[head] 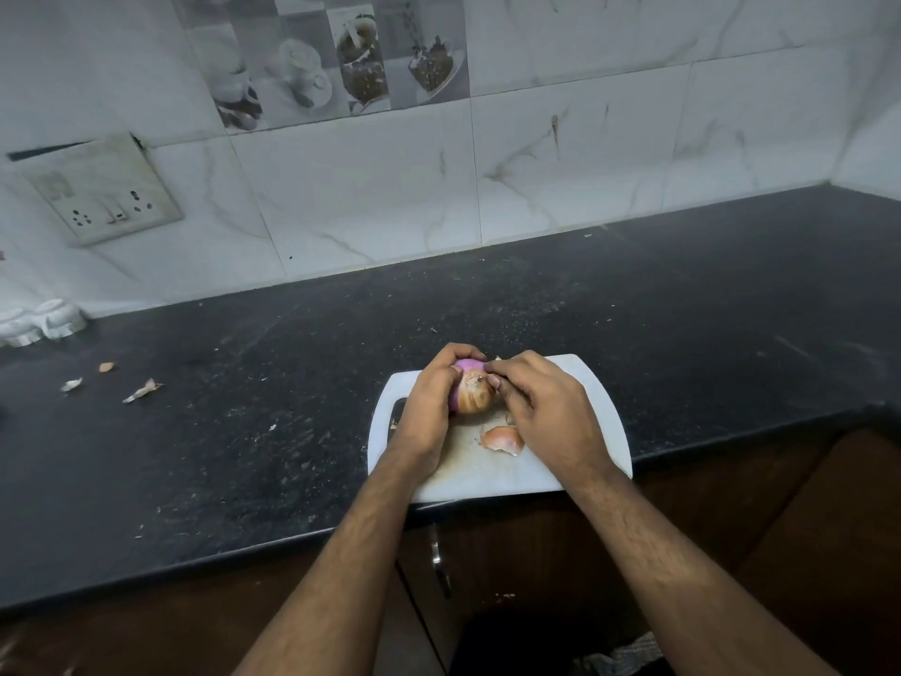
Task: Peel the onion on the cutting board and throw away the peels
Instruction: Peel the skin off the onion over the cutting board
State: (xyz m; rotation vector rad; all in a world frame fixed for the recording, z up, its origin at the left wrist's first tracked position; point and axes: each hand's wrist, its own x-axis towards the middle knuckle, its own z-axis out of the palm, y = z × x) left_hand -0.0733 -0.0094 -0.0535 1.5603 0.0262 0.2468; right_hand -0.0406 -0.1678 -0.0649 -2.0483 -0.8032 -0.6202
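Your onion (472, 393): one, rounded, partly peeled, with glossy purple flesh bared on its far upper side and dry tan-brown skin covering its near face. It sits over the far middle of your white cutting board (575, 383). Your loose peel (503, 440): one curved, cupped piece of orange-tan skin, lying on the board just near and right of the onion.
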